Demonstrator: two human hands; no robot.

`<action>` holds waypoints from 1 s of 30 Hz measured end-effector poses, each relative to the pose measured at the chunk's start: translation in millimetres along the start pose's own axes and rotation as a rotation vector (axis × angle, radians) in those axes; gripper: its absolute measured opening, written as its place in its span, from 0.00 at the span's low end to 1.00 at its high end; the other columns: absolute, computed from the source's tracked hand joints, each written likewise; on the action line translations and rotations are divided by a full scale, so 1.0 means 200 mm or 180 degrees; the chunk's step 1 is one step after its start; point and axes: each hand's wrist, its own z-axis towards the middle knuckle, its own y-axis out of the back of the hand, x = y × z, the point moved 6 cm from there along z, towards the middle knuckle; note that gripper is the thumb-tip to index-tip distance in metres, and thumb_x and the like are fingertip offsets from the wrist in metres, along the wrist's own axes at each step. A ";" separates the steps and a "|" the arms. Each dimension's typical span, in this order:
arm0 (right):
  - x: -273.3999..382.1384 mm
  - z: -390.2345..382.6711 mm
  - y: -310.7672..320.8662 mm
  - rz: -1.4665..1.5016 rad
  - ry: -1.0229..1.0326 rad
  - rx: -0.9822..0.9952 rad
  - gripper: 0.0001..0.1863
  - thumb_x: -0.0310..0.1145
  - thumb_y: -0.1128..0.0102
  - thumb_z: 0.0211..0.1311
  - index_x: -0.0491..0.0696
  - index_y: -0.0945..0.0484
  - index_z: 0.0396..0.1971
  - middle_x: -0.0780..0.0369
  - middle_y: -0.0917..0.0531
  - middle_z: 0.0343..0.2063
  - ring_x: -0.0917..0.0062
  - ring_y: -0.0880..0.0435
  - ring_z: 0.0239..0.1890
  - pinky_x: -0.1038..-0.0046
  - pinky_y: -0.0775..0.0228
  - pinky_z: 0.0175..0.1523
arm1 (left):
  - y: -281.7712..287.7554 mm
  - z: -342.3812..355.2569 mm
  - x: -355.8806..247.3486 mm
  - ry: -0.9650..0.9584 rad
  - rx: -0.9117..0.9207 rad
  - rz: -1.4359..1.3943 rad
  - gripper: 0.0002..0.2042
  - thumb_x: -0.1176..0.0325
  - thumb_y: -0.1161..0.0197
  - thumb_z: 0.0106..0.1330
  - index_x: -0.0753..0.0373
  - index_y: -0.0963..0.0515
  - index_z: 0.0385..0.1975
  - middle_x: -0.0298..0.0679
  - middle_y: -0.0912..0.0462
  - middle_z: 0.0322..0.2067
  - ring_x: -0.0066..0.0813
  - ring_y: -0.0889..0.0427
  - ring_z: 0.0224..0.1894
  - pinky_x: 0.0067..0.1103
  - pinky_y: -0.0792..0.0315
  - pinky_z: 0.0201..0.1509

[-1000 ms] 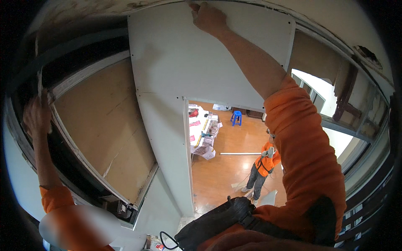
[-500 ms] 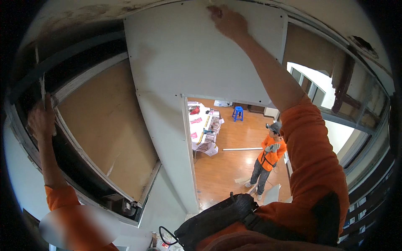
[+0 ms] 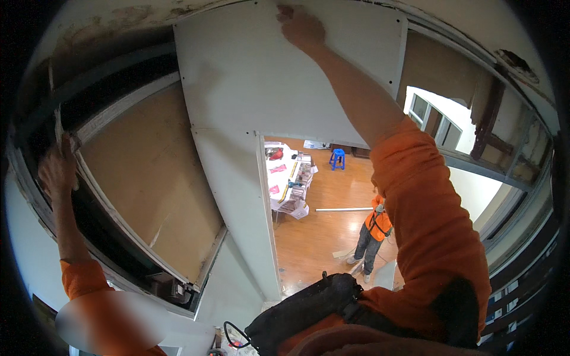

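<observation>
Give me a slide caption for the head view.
Right hand pressing large white drywall panel overhead; left hand gripping the metal frame rail.

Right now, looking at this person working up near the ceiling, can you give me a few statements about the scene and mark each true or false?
1. The right hand presses flat on the white panel. True.
2. The left hand holds a hammer. False: it grips the metal frame edge, no tool visible.
3. A person in an orange vest stands on the wooden floor below. True.
4. The stool below is red. False: it is blue.
</observation>
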 end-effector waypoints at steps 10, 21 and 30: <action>-0.26 -0.18 0.10 -0.0011 -0.0086 0.0293 0.27 0.54 0.46 0.69 0.48 0.25 0.56 0.53 0.16 0.49 0.58 0.17 0.51 0.54 0.29 0.59 | 0.16 -0.01 -0.12 0.0012 -0.0254 -0.0405 0.23 0.51 0.51 0.76 0.64 0.17 0.37 0.54 0.16 0.33 0.54 0.17 0.38 0.43 0.27 0.45; 0.02 0.11 -0.11 -0.0307 -0.0041 0.0518 0.25 0.52 0.45 0.69 0.47 0.20 0.51 0.53 0.15 0.44 0.59 0.16 0.48 0.55 0.26 0.56 | 0.12 -0.02 -0.11 -0.0099 -0.0139 -0.0115 0.23 0.52 0.55 0.76 0.64 0.17 0.43 0.55 0.17 0.41 0.53 0.20 0.49 0.41 0.30 0.56; -0.39 -0.03 0.29 0.0005 -0.0374 0.0253 0.28 0.55 0.44 0.67 0.45 0.20 0.51 0.52 0.14 0.42 0.59 0.16 0.48 0.57 0.27 0.54 | 0.01 0.01 0.00 -0.0214 -0.0124 0.0132 0.25 0.49 0.56 0.76 0.65 0.18 0.45 0.54 0.17 0.40 0.53 0.19 0.44 0.41 0.31 0.56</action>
